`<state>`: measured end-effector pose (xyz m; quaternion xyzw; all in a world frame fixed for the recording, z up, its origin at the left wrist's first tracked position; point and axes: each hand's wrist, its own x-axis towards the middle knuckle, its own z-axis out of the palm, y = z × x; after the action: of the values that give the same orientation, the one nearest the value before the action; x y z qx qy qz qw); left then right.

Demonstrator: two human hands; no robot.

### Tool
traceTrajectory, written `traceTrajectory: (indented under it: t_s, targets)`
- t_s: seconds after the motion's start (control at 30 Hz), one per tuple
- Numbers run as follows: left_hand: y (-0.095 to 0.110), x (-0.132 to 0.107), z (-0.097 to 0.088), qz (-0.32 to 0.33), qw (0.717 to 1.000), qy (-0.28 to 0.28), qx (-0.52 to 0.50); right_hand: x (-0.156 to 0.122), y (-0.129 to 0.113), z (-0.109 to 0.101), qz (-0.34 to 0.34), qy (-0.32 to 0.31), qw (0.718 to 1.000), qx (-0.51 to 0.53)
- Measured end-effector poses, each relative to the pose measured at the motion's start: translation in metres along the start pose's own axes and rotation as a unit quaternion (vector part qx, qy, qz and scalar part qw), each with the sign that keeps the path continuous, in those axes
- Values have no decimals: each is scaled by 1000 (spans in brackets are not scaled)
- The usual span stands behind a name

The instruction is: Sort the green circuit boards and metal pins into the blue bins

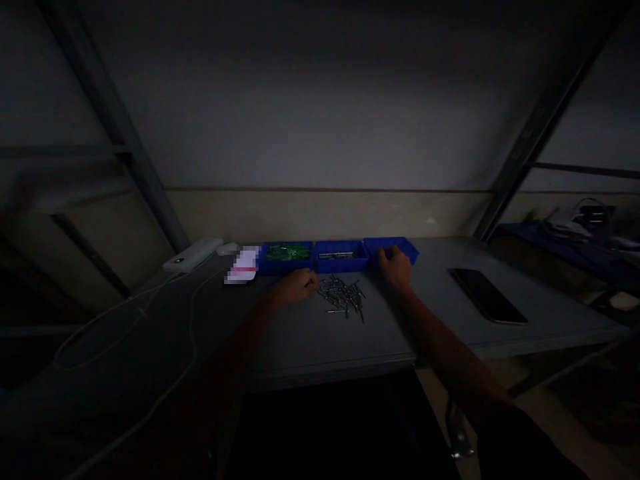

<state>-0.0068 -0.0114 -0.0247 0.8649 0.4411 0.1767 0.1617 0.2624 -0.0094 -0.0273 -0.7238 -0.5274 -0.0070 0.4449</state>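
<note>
The scene is very dim. My left hand [299, 287] rests on the grey table [310, 340], fingers curled, at the left edge of a pile of several small metal pins [344, 297]. My right hand [395, 265] reaches into or onto the front of the rightmost blue bin [407, 248], its fingers bent over the rim. Whether either hand holds a pin is too dark to see. The middle blue bin [341, 256] holds metal parts; the left blue bin [287, 257] holds green parts.
A dark phone [487, 295] lies flat at the right of the table. A white power strip [193, 254] with white cables [150, 333] sits at the left, beside a small white-and-red card [242, 267]. A wall stands behind; cluttered shelving at the far right.
</note>
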Motion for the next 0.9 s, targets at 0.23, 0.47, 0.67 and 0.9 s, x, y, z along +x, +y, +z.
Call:
traceTrajectory:
  t_s: [0.23, 0.47, 0.67, 0.9]
  targets:
    - [14, -1, -3, 8, 996, 74, -49, -36, -42, 4, -203, -141, 963, 109]
    - [29, 3, 1, 29, 985, 110, -126, -56, -51, 14, -323, -248, 908, 97]
    - [31, 3, 1, 36, 982, 128, -136, -54, -51, 6, -337, -251, 900, 116]
    - [35, 0, -3, 35, 982, 128, -135, -53, -53, 8, -331, -242, 905, 110]
